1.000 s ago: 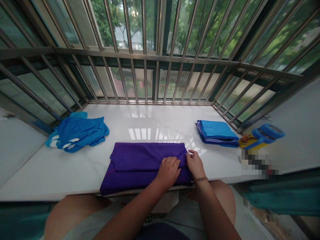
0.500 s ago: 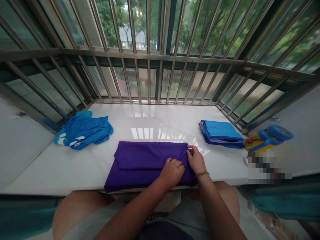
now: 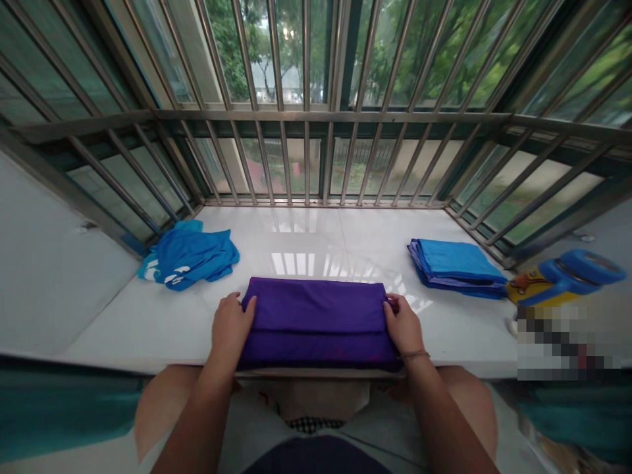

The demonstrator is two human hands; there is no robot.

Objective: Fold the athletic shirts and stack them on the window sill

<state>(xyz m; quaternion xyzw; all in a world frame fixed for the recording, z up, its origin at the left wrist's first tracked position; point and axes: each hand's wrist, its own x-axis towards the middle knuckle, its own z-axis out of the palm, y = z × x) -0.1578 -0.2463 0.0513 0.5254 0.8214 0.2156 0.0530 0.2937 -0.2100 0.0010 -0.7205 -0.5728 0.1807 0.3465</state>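
A folded purple cloth (image 3: 316, 306) lies flat near the front edge of the white ledge, its upper layer turned down over the lower one. At its left side my left hand (image 3: 233, 326) grips the edge, thumb on top and fingers curled beside and partly hidden. My right hand (image 3: 403, 324) pinches the opposite side near the upper corner, with a thin band around that wrist. Between the hands the cloth looks fairly smooth.
On the left of the ledge (image 3: 340, 230) lies a crumpled blue garment (image 3: 197, 257) with white marks. A folded stack of blue and purple fabric (image 3: 457, 266) sits at right, beside a blue and yellow bottle (image 3: 563, 276). Metal bars (image 3: 326, 116) line the window.
My left hand has gone from the right part of the cloth to its left edge. The cloth's left side is now straighter and drawn in. My right hand stays at the right edge.
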